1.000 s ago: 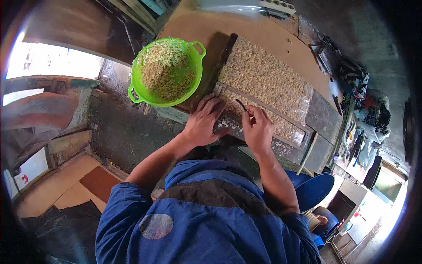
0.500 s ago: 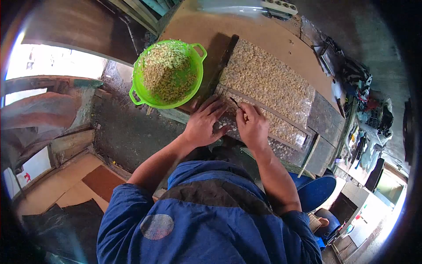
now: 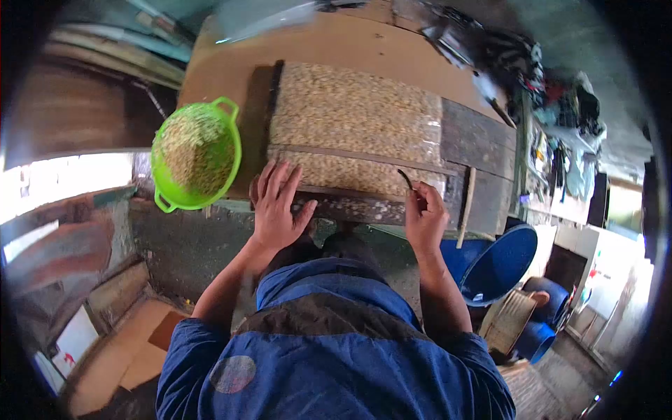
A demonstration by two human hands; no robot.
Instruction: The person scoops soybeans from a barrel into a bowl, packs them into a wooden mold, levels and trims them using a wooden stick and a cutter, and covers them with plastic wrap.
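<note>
A flat layer of pale, bean-like pieces (image 3: pixel 357 105) under clear plastic lies on the worktable. Across its near part runs a long wooden strip (image 3: pixel 364 158), with a narrow band of the pieces on my side of it. My left hand (image 3: pixel 275 215) rests at the strip's left end, fingers spread and holding nothing. Near the right end of the near band, my right hand (image 3: pixel 427 218) pinches a small dark curved tool (image 3: pixel 404 178), its tip pointing up and left. Whether the tip touches the plastic I cannot tell.
Left of the layer stands a green two-handled basin (image 3: pixel 225 147) heaped with loose pale pieces. A thin stick (image 3: pixel 467 206) juts over the table's near right edge. Blue barrels (image 3: pixel 500 269) stand below right. Clear plastic sheeting (image 3: pixel 262 21) lies at the back.
The view has swung, so the table and basin appear further left. My right hand has moved right along the strip with the tool, away from my left hand, which stays near the left end.
</note>
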